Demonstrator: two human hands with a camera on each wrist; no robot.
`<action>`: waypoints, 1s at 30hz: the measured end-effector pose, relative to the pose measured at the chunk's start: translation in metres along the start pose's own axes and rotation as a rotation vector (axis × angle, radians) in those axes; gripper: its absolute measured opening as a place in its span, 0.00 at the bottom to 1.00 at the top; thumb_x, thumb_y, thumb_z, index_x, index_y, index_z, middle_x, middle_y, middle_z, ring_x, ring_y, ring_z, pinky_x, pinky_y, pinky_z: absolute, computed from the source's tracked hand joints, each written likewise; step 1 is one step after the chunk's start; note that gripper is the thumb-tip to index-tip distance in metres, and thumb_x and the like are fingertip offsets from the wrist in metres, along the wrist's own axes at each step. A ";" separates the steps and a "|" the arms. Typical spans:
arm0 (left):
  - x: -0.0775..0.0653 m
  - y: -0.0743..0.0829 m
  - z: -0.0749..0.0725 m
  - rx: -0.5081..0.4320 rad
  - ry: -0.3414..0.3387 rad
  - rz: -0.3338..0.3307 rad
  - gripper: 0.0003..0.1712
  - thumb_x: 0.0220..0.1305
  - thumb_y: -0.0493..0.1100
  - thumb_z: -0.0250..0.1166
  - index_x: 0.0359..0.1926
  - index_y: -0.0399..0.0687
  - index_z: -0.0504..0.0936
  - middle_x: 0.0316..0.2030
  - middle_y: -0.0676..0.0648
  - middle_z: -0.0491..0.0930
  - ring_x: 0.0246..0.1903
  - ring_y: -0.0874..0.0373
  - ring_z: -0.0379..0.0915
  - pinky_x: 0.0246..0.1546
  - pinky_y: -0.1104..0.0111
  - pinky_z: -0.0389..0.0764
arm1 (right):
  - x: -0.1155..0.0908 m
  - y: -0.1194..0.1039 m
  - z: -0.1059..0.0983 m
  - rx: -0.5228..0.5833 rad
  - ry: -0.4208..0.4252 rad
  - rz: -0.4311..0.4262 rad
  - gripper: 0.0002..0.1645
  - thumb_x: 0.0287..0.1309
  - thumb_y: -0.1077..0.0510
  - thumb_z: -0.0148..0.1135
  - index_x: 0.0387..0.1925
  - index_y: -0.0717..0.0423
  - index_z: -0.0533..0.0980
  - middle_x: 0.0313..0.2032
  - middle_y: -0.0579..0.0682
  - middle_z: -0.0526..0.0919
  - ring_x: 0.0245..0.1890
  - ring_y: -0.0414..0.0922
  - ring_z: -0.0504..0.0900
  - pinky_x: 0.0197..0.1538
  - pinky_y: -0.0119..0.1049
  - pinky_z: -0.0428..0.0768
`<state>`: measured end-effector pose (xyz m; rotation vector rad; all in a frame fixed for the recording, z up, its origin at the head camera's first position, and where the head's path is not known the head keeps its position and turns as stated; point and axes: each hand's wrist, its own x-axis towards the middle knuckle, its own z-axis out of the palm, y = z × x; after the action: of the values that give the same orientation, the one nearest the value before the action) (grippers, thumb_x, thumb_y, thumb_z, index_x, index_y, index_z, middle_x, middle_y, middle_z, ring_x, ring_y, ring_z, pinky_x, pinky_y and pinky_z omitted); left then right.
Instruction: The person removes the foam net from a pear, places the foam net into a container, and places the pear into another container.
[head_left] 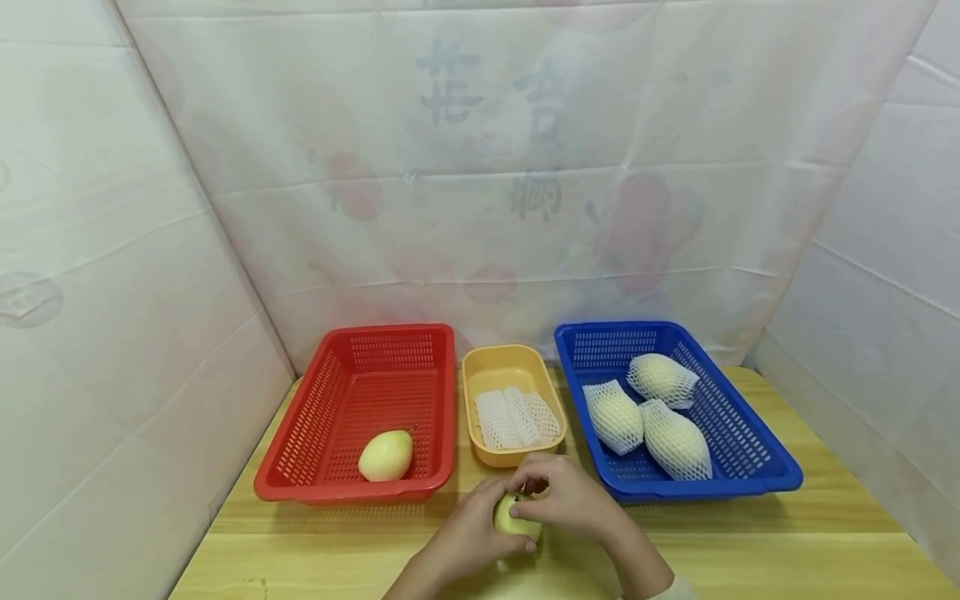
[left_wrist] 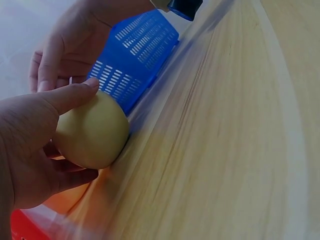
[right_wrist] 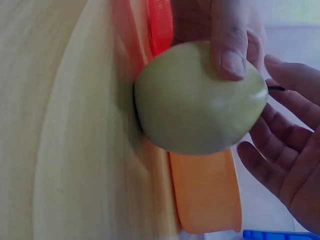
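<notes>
"What is the left hand [head_left: 471,527] doing?"

"It grips a smooth, round, yellow-green pear [head_left: 516,527]. The thumb lies on one side and the fingers curl against the other, spread only as wide as the fruit."

"And where is that pear?"

"Just in front of the small, oblong yellow plastic tub [head_left: 495,457], on the person's side, low over the pale wooden table [head_left: 337,550]. I can't tell whether it rests on the wood."

"The right hand [head_left: 567,493]?"

"Beside the pear's stem end, also in front of the tub. In the right wrist view its fingers [right_wrist: 282,140] are loosely bent and well apart from the thumb, around the thin dark stem [right_wrist: 276,88]. Whether they touch that stem, I can't tell."

"What is in the tub?"

"Several white foam-net sleeves [head_left: 517,417], lying side by side towards its near end."

"And around it?"

"Left of the tub, a red rectangular slotted plastic basket [head_left: 382,400] with one bare pale-yellow pear [head_left: 386,457] near its front. Right of the tub, a blue rectangular slotted plastic basket [head_left: 720,408] with three net-wrapped pale pears [head_left: 617,421], grouped close together."
</notes>
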<state>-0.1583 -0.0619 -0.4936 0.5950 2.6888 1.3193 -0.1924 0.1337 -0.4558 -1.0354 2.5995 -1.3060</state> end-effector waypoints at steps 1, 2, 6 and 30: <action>0.000 0.000 0.000 0.002 0.001 0.001 0.41 0.48 0.62 0.76 0.63 0.67 0.73 0.58 0.64 0.74 0.58 0.57 0.71 0.60 0.55 0.74 | 0.000 0.001 -0.001 0.001 -0.003 0.002 0.08 0.51 0.52 0.74 0.35 0.41 0.83 0.34 0.36 0.83 0.35 0.38 0.80 0.40 0.36 0.82; 0.000 0.000 0.000 0.005 0.002 0.001 0.40 0.48 0.62 0.76 0.63 0.67 0.73 0.57 0.64 0.74 0.58 0.57 0.71 0.59 0.55 0.74 | -0.001 0.001 -0.001 0.003 -0.005 0.001 0.07 0.52 0.53 0.73 0.34 0.41 0.84 0.34 0.36 0.83 0.35 0.38 0.80 0.40 0.37 0.82; 0.000 0.001 0.000 0.011 0.002 0.013 0.39 0.48 0.62 0.75 0.62 0.70 0.73 0.57 0.64 0.74 0.58 0.58 0.71 0.59 0.56 0.75 | -0.002 0.002 -0.002 -0.015 0.000 -0.016 0.04 0.55 0.54 0.71 0.32 0.39 0.84 0.34 0.34 0.83 0.37 0.35 0.81 0.41 0.38 0.83; -0.002 0.012 -0.006 -0.288 0.099 0.070 0.41 0.53 0.58 0.74 0.67 0.69 0.67 0.61 0.55 0.70 0.53 0.59 0.72 0.46 0.70 0.79 | -0.004 -0.010 -0.016 0.017 0.230 -0.188 0.09 0.56 0.60 0.70 0.32 0.40 0.82 0.33 0.42 0.84 0.33 0.35 0.80 0.37 0.32 0.83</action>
<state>-0.1542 -0.0600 -0.4809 0.6082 2.5001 1.7563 -0.1886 0.1426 -0.4393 -1.2207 2.7004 -1.5732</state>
